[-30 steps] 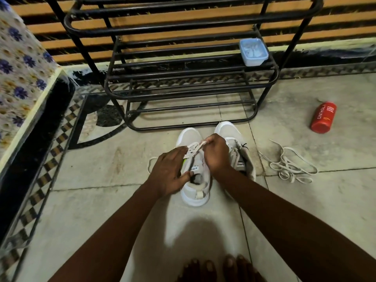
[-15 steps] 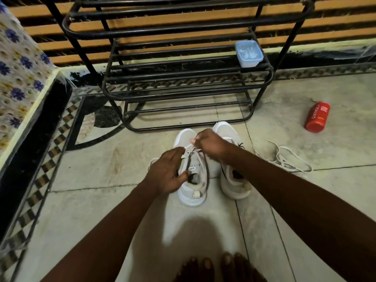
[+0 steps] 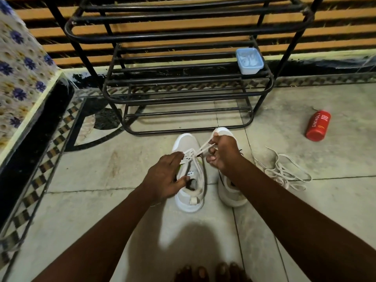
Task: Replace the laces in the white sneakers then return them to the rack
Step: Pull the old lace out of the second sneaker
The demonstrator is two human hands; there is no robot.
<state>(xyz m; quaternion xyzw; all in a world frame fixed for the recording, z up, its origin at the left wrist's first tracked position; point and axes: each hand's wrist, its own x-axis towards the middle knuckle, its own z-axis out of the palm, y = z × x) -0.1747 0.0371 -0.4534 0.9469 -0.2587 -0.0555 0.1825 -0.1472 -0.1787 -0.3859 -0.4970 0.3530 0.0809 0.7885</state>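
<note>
Two white sneakers stand on the tiled floor in front of the black metal rack (image 3: 183,86). My left hand (image 3: 164,178) holds the left sneaker (image 3: 191,192) at its collar, thumb at the opening and fingers laid along its side. My right hand (image 3: 222,155) pinches a white lace (image 3: 203,148) that runs taut from the left sneaker's eyelets up and to the right. The right sneaker (image 3: 232,192) sits under my right wrist, mostly hidden. A loose tangle of white laces (image 3: 284,171) lies on the floor to the right.
A red bottle (image 3: 318,126) lies on its side at the right. A pale blue lidded box (image 3: 249,61) sits on a rack shelf. A floral cloth on a raised ledge (image 3: 18,78) borders the left. My bare toes (image 3: 211,271) show at the bottom edge.
My right hand has pulled the lace out and upward to the right, away from the left sneaker's tongue. My left hand stays on the left sneaker. The camera tilted slightly.
</note>
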